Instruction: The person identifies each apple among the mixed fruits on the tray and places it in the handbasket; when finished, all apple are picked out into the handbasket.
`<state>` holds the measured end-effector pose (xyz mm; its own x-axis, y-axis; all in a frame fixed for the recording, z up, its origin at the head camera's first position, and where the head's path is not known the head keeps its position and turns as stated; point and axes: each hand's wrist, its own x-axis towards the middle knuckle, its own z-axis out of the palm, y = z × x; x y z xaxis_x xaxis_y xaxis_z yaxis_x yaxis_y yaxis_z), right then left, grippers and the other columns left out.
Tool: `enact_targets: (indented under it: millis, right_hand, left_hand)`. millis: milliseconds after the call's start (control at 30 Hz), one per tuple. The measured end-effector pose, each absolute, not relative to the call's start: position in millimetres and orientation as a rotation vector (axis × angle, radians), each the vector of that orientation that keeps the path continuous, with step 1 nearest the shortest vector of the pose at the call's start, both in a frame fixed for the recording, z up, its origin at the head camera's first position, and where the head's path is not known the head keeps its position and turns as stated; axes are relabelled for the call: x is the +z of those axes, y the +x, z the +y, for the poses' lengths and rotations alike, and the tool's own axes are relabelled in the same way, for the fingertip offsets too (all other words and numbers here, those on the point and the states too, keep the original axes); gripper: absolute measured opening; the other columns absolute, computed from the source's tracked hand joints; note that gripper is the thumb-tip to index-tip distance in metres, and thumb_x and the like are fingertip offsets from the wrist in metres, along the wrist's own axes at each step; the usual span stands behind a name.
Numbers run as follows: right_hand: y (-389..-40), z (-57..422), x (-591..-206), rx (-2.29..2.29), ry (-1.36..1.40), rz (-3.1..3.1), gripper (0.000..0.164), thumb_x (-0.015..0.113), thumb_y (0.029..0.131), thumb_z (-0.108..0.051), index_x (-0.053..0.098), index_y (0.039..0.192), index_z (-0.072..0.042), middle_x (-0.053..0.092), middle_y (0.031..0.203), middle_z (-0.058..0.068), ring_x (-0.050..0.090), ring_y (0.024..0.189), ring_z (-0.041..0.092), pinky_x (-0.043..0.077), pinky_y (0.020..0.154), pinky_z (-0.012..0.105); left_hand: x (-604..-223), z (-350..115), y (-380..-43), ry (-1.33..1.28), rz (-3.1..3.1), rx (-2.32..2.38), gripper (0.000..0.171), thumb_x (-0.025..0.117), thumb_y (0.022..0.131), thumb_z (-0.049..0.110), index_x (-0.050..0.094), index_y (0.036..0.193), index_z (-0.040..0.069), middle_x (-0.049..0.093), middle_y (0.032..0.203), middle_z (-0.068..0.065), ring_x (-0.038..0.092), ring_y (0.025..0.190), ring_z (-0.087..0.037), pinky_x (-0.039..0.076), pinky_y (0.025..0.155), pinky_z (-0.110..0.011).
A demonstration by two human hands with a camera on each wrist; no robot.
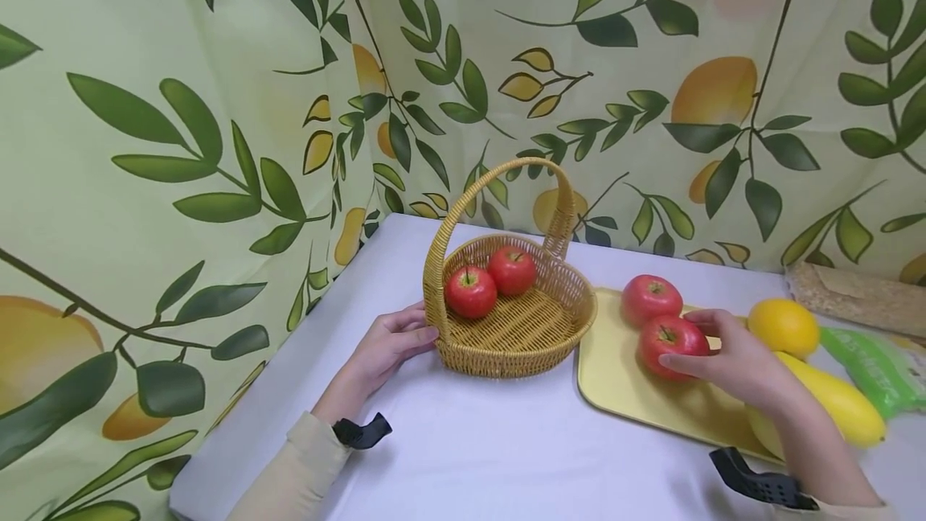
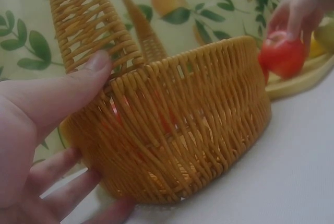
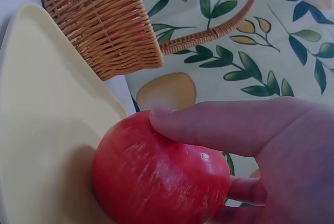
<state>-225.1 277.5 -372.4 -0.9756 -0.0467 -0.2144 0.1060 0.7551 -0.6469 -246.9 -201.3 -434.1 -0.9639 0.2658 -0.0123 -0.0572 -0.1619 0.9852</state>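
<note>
A wicker basket with a tall arched handle stands on the table, holding two red apples, one of them the nearer apple. At the basket's left side, my left hand rests with its thumb against the base of the handle and its loosely spread fingers lower along the outer wall. My right hand grips a red apple over the yellow tray, thumb on one side and fingers on the other. Another red apple sits on the tray just behind it.
An orange and a long yellow fruit lie at the tray's right, partly behind my right hand. Farther right are a green-and-white packet and a brown speckled bag. A leaf-patterned cloth hangs behind and left of the table.
</note>
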Motion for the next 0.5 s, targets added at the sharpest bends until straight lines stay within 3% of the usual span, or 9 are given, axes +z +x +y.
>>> enact_targets:
  millis: [233, 500]
  right_hand:
    - [-225.8, 275.5, -375.1, -1.093, 0.026, 2.703, 0.115, 0.085, 0.08, -0.053, 0.022, 0.154, 0.009, 0.033, 0.146, 0.039, 0.046, 0.123, 0.054, 0.062, 0.085, 0.047]
    - [-227.9, 274.4, -378.2, -1.027, 0.02, 2.714, 0.121, 0.087, 0.076, -0.054, 0.019, 0.155, 0.008, 0.032, 0.147, 0.039, 0.04, 0.125, 0.058, 0.049, 0.094, 0.069]
  left_hand:
    - [-433.0, -201.5, -245.5, 0.243, 1.877, 2.245, 0.029, 0.079, 0.091, 0.01, 0.075, 0.116, -0.003, 0.04, 0.16, -0.011, 0.037, 0.147, -0.032, 0.054, 0.101, -0.041]
    - [-433.6, -201.6, -245.9, 0.242, 1.882, 2.229, 0.031, 0.079, 0.091, 0.01, 0.074, 0.118, -0.004, 0.039, 0.161, -0.011, 0.037, 0.147, -0.032, 0.054, 0.102, -0.042]
